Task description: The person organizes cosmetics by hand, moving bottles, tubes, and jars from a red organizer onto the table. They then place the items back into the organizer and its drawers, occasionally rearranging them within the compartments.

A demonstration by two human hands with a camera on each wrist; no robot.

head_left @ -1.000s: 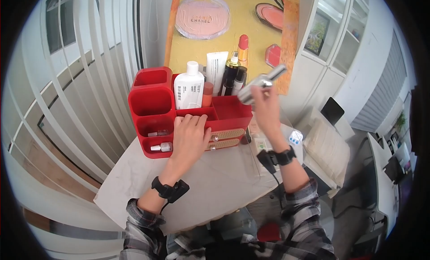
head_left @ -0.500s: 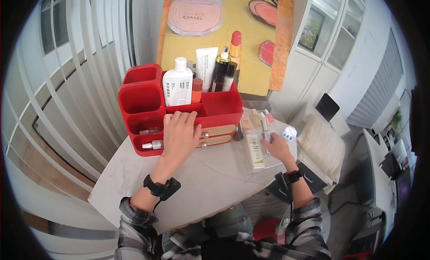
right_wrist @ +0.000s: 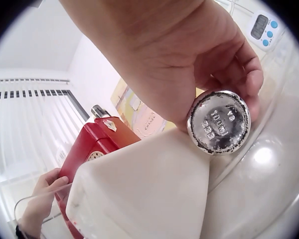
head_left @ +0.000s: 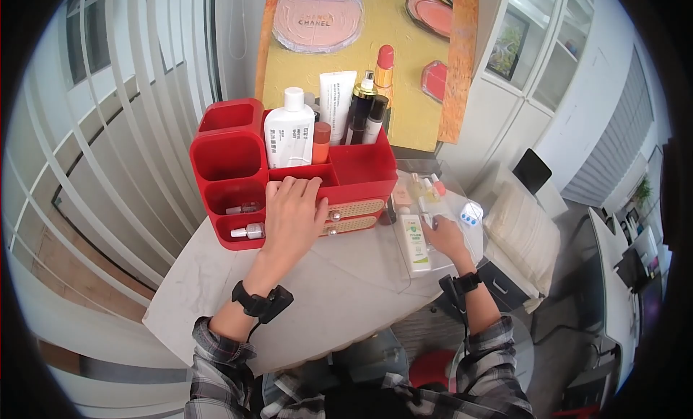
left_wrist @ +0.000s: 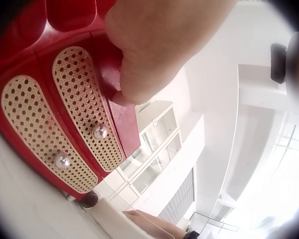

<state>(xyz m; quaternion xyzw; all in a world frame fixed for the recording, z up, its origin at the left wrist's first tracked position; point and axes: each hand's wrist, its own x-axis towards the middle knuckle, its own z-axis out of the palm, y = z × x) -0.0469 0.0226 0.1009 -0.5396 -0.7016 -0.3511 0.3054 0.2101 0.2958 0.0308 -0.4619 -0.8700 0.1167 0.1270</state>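
Note:
My left hand (head_left: 291,210) grips the front wall of the red cosmetics organizer (head_left: 369,188), fingers over the rim of a compartment and thumb on the front. The left wrist view shows that hand above two woven-front drawers (left_wrist: 36,122) with round knobs. At the right, my right hand (head_left: 446,240) is down in a clear tray (head_left: 424,168). It holds a silver bottle (right_wrist: 219,122), its round base facing the right wrist camera. Beside it lies a white bottle with a green label (head_left: 413,242), large in the right wrist view. Small tubes and vials (head_left: 431,188) lie behind the hand.
In the organizer stand a white bottle (head_left: 289,134), an orange-capped one (head_left: 321,145), a white tube (head_left: 336,105) and dark bottles (head_left: 375,119). Small clear bottles (head_left: 249,231) lie in its left cubbies. A white timer (head_left: 471,215) sits right of the tray.
My right hand has come down from beside the organizer into the clear tray with the silver bottle. The left hand has stayed on the organizer's front.

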